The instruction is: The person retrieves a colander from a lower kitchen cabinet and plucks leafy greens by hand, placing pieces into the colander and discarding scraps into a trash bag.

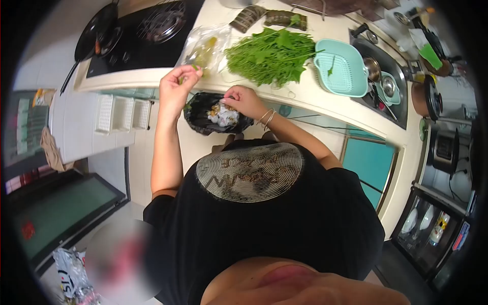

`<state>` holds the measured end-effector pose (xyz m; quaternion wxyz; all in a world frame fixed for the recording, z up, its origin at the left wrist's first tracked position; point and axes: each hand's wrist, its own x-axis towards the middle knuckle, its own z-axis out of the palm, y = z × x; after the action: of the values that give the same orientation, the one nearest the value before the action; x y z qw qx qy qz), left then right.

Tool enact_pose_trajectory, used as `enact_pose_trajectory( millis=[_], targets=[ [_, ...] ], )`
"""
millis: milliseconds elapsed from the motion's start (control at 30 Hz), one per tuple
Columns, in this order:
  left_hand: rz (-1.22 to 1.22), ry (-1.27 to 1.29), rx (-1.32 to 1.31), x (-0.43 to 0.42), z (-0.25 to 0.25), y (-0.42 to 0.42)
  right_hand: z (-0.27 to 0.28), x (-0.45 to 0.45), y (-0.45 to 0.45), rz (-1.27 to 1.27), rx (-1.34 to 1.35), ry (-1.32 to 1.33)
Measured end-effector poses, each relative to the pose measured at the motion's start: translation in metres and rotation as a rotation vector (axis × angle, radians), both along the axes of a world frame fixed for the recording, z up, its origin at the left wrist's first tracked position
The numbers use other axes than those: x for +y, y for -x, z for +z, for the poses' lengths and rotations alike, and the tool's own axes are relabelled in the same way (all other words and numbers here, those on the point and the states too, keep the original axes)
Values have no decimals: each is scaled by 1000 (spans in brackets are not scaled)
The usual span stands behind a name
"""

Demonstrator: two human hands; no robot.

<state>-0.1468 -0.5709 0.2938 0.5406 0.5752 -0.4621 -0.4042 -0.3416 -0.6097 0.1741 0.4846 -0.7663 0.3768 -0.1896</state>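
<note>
The left hand (175,89) pinches a green scrap (195,67) near the clear bag (220,34); the right hand (247,103) curls above the black-lined bin (197,116), its grip unclear

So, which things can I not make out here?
All in the head view:
Green bit in left hand: too small to name.
Right hand: fingers hide whether it holds anything.
Black bag: contents too small to name.
Clear bag: contents blurred by creased plastic.
Feet: mostly hidden by black shirt.

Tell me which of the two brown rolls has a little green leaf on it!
The roll nearer the sink: a green leaf lies over it. The other roll, nearer the stove, shows none.
</note>
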Motion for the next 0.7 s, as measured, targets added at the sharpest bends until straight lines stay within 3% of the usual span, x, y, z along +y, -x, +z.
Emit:
enact_pose_trajectory(
  millis=[67,100,167,300,433,500,567,667,700],
  targets=[
    [-98,-79,-102,-9,-7,19,22,1,18,-120,-295,-82],
    [-165,-35,-96,-13,-13,34,29,-3,29,-138,-296,-77],
    [-247,-57,-53,-23,-23,69,41,-11,52,-112,-635,-117],
    [-304,-100,-103,-48,-17,148,53,-34,131,-175,-427,-81],
    [-401,-60,28,-78,-11,200,55,-70,224,-394,-463,-192],
    [-399,-77,85,-89,-4,227,56,-86,261,-576,149,606],
    [-400,-97,143,-98,-2,246,62,-90,281,-524,64,521],
    [-558,-92,-259,-111,-5,266,95,-91,293,-355,-144,477],
    [-551,-100,-262,-111,-4,274,107,-90,289,-242,-272,510]
  ],
)
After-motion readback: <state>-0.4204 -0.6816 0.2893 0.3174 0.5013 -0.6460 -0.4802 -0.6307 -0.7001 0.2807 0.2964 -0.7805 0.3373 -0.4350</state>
